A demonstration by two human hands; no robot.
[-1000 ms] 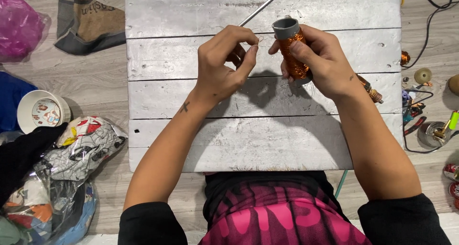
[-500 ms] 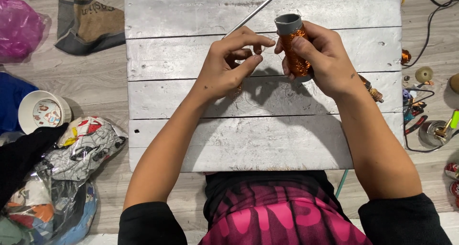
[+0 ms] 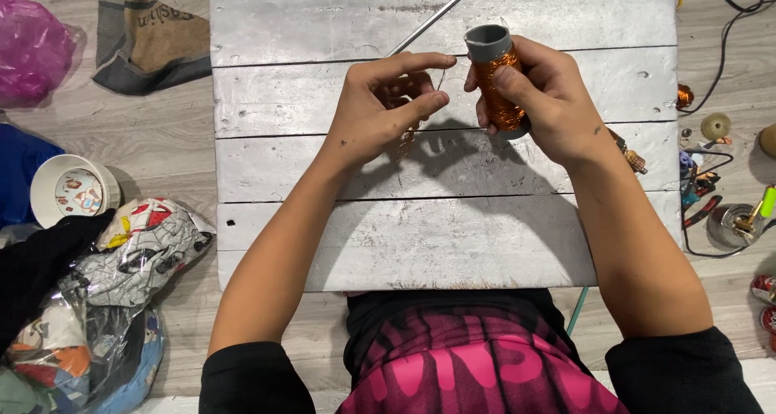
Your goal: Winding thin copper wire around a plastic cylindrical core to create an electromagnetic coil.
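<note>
Just right of centre in the upper frame, a grey-cored spool of copper wire (image 3: 495,78) sits clasped in the right hand (image 3: 540,99), fingers wrapped round its winding. The left hand (image 3: 386,107) pinches a fine strand beside it. The wire looks light, springy and easily kinked; the firm core seems the safest grip. Below lies a white plank board (image 3: 420,236), a thin metal rod (image 3: 428,22) above.

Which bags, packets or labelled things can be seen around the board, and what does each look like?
Pink plastic bag: far left top corner, crumpled, see-through.
Cloth sack: upper left floor, folded, tan and grey, printed.
Bowl: left, round, white, picture inside.
Printed bag: lower left, crinkled, silvery with red and blue cartoon print.
</note>
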